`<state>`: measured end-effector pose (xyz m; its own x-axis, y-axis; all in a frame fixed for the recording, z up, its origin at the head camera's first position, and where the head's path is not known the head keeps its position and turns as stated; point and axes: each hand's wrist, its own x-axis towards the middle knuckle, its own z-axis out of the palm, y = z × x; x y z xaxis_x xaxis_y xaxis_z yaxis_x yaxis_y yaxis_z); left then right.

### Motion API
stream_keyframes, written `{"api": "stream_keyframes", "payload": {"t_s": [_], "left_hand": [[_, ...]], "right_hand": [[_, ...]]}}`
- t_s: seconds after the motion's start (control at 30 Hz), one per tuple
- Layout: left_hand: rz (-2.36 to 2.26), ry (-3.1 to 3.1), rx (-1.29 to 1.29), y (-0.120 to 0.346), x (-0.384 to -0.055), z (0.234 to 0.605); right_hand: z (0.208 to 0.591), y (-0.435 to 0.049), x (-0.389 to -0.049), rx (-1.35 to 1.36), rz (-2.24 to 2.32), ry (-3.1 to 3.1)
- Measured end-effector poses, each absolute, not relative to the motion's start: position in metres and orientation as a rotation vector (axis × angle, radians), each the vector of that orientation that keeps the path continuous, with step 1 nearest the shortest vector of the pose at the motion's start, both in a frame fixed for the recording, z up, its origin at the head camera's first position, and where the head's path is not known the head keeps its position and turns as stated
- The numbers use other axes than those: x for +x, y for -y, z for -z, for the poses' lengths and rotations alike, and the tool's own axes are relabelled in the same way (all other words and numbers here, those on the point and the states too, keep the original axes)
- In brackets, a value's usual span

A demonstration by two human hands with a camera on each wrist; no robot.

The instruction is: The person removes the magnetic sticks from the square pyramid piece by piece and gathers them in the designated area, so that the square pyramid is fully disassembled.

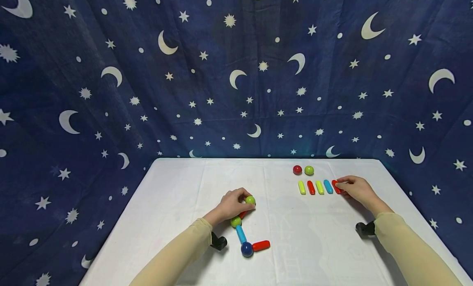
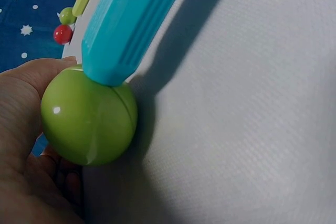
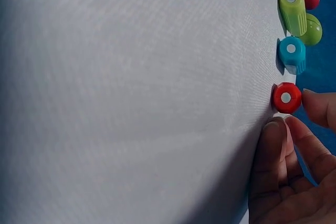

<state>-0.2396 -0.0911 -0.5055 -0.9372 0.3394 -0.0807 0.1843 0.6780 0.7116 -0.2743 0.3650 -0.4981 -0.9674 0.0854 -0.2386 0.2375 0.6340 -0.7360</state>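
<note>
My left hand (image 1: 233, 204) holds a bent chain of balls and magnetic rods by its far end, fingers round a green ball (image 1: 250, 200) and a mostly covered red rod (image 1: 242, 215). A second green ball (image 2: 86, 116) follows, joined to a blue rod (image 2: 131, 24). That rod runs to a dark blue ball (image 1: 246, 249), from which another red rod (image 1: 261, 245) points right. At the right end of a row of rods, my right hand (image 1: 358, 190) pinches a red rod (image 3: 286, 97) with a pale round dot on its end.
The row also has a blue rod (image 1: 328, 186), two yellow-green rods (image 1: 320, 187) and a red rod (image 1: 311, 188). Behind it sit a red ball (image 1: 297, 170) and a green ball (image 1: 309, 170). A starry curtain (image 1: 221, 72) hangs behind the white table (image 1: 295, 253).
</note>
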Motion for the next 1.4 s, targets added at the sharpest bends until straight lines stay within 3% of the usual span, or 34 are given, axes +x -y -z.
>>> {"api": "stream_keyframes", "payload": {"t_s": [0.4, 0.67, 0.87, 1.1, 1.4], "left_hand": [[-1.105, -2.684, 0.442, 0.092, -0.24, 0.504], [-1.091, -2.673, 0.481, 0.083, -0.244, 0.501], [-1.086, -2.657, 0.512, 0.07, -0.247, 0.499], [-1.014, -2.61, 0.726, 0.068, -0.247, 0.494], [-1.154, -2.487, 0.63, 0.095, -0.244, 0.503]], "right_hand": [[0.495, -0.362, -0.27, 0.307, 1.294, -2.735], [0.47, -0.348, -0.263, 0.291, 1.35, -2.985], [0.454, -0.299, -0.255, -0.031, 1.343, -2.999], [0.465, -0.231, -0.243, -0.475, 1.307, -2.721], [0.496, -0.179, -0.239, -0.685, 1.232, -2.485]]}}
